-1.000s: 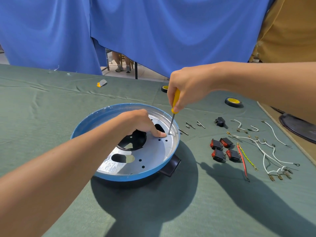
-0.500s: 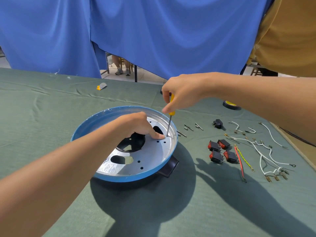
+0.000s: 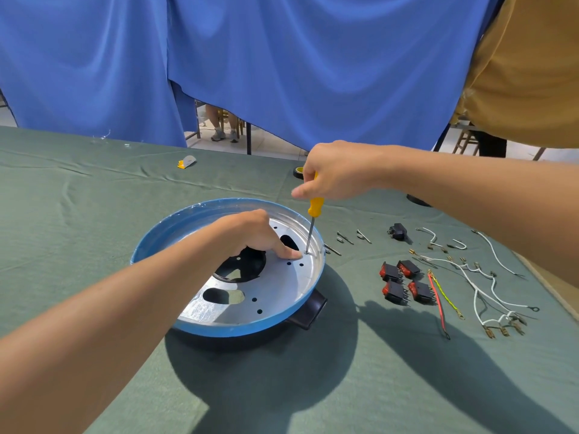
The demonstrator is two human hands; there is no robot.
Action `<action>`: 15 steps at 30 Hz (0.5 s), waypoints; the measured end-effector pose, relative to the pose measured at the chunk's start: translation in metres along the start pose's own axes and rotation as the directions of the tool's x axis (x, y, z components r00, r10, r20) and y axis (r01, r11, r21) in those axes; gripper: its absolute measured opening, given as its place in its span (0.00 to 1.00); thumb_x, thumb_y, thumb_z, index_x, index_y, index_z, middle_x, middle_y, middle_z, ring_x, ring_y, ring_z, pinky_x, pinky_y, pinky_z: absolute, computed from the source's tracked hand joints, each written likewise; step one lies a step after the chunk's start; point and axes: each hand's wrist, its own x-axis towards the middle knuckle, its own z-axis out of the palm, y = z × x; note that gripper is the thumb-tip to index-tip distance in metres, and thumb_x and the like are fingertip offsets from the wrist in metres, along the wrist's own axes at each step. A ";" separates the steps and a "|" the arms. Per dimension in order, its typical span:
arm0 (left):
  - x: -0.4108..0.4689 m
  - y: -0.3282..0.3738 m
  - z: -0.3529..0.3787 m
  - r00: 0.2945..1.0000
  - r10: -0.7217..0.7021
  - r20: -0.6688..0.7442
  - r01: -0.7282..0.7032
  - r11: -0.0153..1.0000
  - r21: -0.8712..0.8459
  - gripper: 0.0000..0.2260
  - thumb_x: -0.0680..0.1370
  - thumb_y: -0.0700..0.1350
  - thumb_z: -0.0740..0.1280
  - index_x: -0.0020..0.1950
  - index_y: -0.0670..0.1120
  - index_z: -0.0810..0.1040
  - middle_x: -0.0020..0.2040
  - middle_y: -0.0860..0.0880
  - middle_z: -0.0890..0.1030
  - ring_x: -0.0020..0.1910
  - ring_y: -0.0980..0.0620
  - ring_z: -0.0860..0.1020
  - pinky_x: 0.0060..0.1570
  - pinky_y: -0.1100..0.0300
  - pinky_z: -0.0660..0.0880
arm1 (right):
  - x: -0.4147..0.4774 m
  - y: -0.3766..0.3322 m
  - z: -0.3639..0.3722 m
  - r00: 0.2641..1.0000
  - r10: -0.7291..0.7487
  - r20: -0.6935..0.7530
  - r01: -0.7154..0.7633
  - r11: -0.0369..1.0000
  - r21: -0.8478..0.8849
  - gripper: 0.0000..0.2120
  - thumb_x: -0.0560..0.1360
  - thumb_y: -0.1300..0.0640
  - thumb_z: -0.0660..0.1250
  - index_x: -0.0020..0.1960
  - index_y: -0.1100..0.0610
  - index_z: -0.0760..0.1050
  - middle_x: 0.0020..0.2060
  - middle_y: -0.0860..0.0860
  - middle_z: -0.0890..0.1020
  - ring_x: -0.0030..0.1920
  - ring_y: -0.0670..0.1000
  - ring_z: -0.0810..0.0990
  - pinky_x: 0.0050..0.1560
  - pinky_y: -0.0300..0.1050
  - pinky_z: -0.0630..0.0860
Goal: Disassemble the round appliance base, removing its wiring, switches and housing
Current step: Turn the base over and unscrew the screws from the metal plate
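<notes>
The round appliance base (image 3: 188,227) has a blue rim and a silver metal plate (image 3: 275,286) inside, with a black part showing through its central hole. My right hand (image 3: 332,170) grips a yellow-handled screwdriver (image 3: 314,211), held upright with its tip on a screw near the plate's right edge. My left hand (image 3: 250,233) rests on the plate, a fingertip pressed right beside the screwdriver tip. Several red and black switches (image 3: 404,281) and loose wires (image 3: 479,283) lie on the cloth to the right.
Loose screws (image 3: 347,238) and a small black part (image 3: 397,231) lie right of the base. Two tape rolls (image 3: 297,172) sit beyond it. A yellow and grey item (image 3: 187,161) lies far back. Green cloth (image 3: 94,214) covers the table. A person in a tan shirt (image 3: 529,67) stands at right.
My right hand has risen along the screwdriver, exposing more of the yellow handle. The tip stays on the same screw and my left hand has not shifted.
</notes>
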 end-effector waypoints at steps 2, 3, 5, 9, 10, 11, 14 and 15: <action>0.000 0.000 0.000 1.000 0.002 -0.002 -0.002 1.000 0.005 0.37 0.63 0.64 0.77 0.63 0.43 0.74 0.57 0.44 0.76 0.57 0.42 0.75 0.50 0.54 0.72 | -0.001 0.001 0.001 1.000 -0.029 -0.009 0.029 0.999 0.020 0.07 0.75 0.48 0.68 0.45 0.51 0.79 0.40 0.49 0.79 0.38 0.49 0.75 0.32 0.41 0.67; 0.000 0.000 0.000 1.000 0.003 -0.003 -0.003 1.000 0.008 0.37 0.63 0.65 0.77 0.63 0.43 0.74 0.57 0.44 0.76 0.57 0.43 0.76 0.49 0.54 0.71 | -0.002 0.001 0.000 1.000 -0.029 0.004 0.029 0.999 0.030 0.03 0.74 0.50 0.69 0.45 0.49 0.78 0.42 0.48 0.79 0.38 0.47 0.75 0.31 0.41 0.67; -0.001 0.001 0.000 1.000 0.003 -0.004 -0.003 1.000 0.014 0.37 0.64 0.65 0.76 0.63 0.43 0.74 0.57 0.44 0.76 0.57 0.43 0.76 0.51 0.53 0.72 | -0.003 -0.001 -0.002 0.999 -0.005 0.042 0.003 0.999 0.034 0.06 0.74 0.48 0.69 0.47 0.49 0.77 0.43 0.49 0.79 0.40 0.47 0.76 0.31 0.41 0.68; -0.002 0.001 0.000 1.000 0.001 0.008 -0.001 1.000 0.001 0.37 0.64 0.64 0.77 0.63 0.42 0.74 0.58 0.43 0.77 0.57 0.42 0.76 0.56 0.51 0.74 | -0.002 0.000 0.001 1.000 0.002 0.002 -0.002 1.000 -0.031 0.20 0.77 0.41 0.64 0.48 0.58 0.80 0.35 0.51 0.77 0.37 0.51 0.74 0.33 0.42 0.68; -0.002 0.001 0.000 1.000 0.000 0.013 0.000 1.000 -0.004 0.37 0.64 0.64 0.77 0.63 0.42 0.74 0.58 0.43 0.77 0.58 0.41 0.76 0.56 0.50 0.74 | -0.001 0.001 0.002 1.000 -0.016 -0.016 0.016 1.000 -0.021 0.16 0.77 0.44 0.65 0.48 0.57 0.80 0.33 0.49 0.75 0.36 0.50 0.72 0.31 0.42 0.66; -0.002 0.001 0.000 1.000 0.001 0.015 -0.001 1.000 -0.006 0.37 0.63 0.64 0.77 0.63 0.42 0.74 0.58 0.43 0.77 0.58 0.41 0.76 0.56 0.50 0.74 | -0.001 0.001 0.003 0.999 -0.029 -0.023 0.029 1.000 -0.002 0.10 0.76 0.47 0.67 0.47 0.54 0.79 0.33 0.47 0.75 0.36 0.48 0.72 0.31 0.42 0.65; -0.003 0.001 0.000 1.000 0.003 0.009 -0.003 1.000 0.002 0.37 0.64 0.64 0.77 0.63 0.42 0.74 0.59 0.43 0.77 0.59 0.41 0.76 0.57 0.50 0.74 | -0.002 0.000 0.001 1.000 -0.021 0.019 0.020 0.999 0.038 0.07 0.74 0.49 0.69 0.51 0.49 0.77 0.40 0.47 0.77 0.40 0.49 0.76 0.32 0.42 0.67; -0.003 0.001 0.000 1.000 0.004 0.006 -0.004 1.000 0.004 0.37 0.64 0.64 0.77 0.63 0.42 0.74 0.59 0.43 0.77 0.59 0.41 0.76 0.58 0.50 0.74 | -0.002 -0.001 0.000 1.000 -0.006 0.030 0.005 0.999 0.035 0.10 0.75 0.46 0.68 0.52 0.50 0.78 0.42 0.48 0.78 0.42 0.50 0.77 0.33 0.43 0.70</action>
